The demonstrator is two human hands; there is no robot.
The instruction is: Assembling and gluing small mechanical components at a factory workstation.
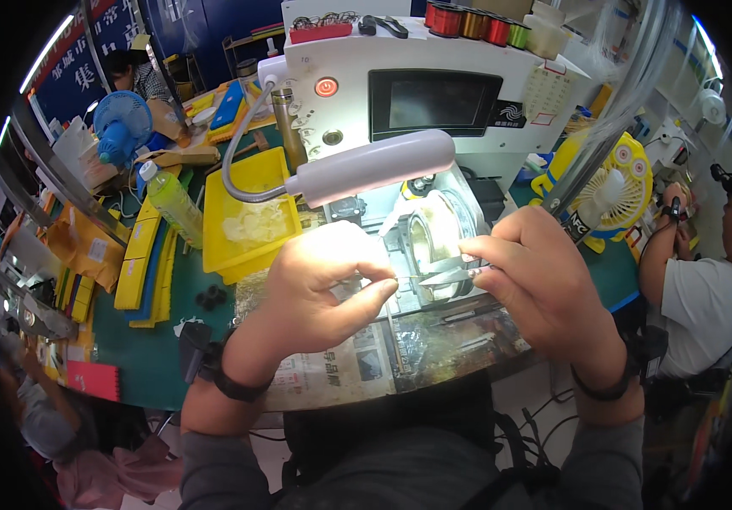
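Note:
My left hand (332,285) is closed in a pinch, thumb against forefinger. A thin, wire-like piece (408,279) sticks out from its fingertips; its exact kind is too small to make out. To its right, my right hand (536,280) grips silver tweezers (449,277), whose pointed tips aim left at that piece. Whether the tips touch it I cannot tell. Just behind both hands is a round metal-rimmed bowl-like part (442,229) of the machine, brightly lit. A white gooseneck lamp (374,167) hangs above it.
The white machine (319,64) carries a dark screen (435,104) and, on top, several wire spools (444,19). Left of the hands stand a yellow tray (251,212) and a green drink bottle (170,204). A yellow fan (621,183) is at right, near a seated person (710,280).

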